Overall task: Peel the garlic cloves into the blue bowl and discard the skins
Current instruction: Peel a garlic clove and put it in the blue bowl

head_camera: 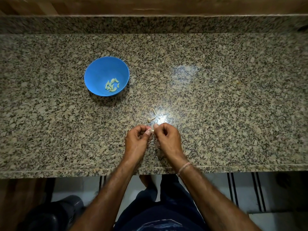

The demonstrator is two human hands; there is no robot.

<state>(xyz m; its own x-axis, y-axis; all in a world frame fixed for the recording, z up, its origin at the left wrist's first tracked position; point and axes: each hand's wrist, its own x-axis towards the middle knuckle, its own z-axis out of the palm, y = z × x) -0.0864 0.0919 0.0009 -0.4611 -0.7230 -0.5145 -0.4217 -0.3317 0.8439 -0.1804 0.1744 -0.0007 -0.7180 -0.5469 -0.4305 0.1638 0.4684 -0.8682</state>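
Granite counter (216, 97) lies before you. Your left hand (136, 142) pinches a garlic clove (150, 130) while your right hand (168, 139) picks its skin, low so scraps fall near. Peeled cloves (112, 85) wait in the blue bowl (100, 69), far left.

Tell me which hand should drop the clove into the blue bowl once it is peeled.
Left, probably. The left hand pinches the garlic clove, and the blue bowl lies farther back on that side. The right hand, pinching at the same clove, would have to cross over the left.
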